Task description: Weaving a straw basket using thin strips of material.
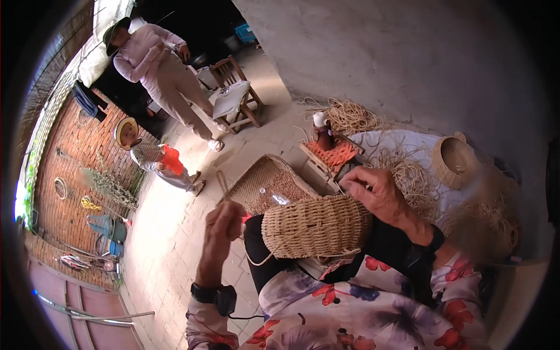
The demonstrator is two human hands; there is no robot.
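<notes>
Positioned on the dark-clad lap [396, 246], just between the hands: woven basket [318, 227], with a loose strand [255, 262] curving off the left end. Left of basket, apart: left hand [223, 224], fingers curled inward; contents of grip not determinable. Above right end: right hand [376, 189], thumb and fingers bent; pinch likewise not determinable. Just beyond basket: shallow woven tray [244, 182] of brown grains [281, 182]. Farther right: orange-topped stool [340, 153]. Farther back: coiled cord [353, 115], wooden chair [228, 71], standing person [157, 61] in dark hat [121, 29].
</notes>
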